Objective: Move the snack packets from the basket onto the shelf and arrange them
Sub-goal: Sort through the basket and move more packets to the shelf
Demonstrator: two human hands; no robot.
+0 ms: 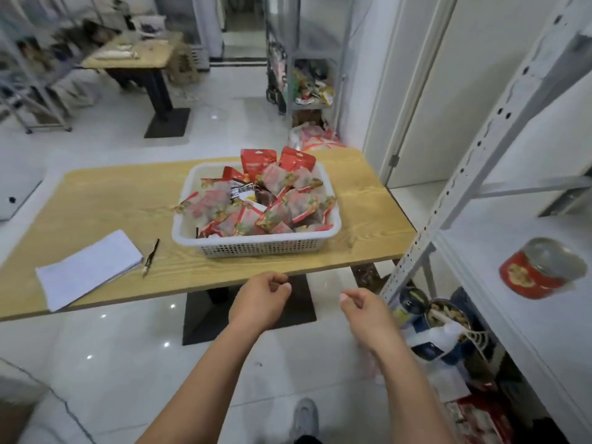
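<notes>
Snack packets (256, 203) fill the basket (256, 248) on the wooden table (112, 203) above glossy floor tiles (112, 363); paper stack (88, 267) lies leftward; shelf (528, 331) stands right; left hand (261, 299), right hand (365, 310) loosely curled, empty.

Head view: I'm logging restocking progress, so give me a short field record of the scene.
basket: white, on the table, heaped with snack packets
left hand: empty, loosely curled, near the table's front edge
right hand: empty, loosely curled
shelf: at right, holds a red can
table extras: paper stack and pen, left of the basket
progress: no packet in hand
</notes>
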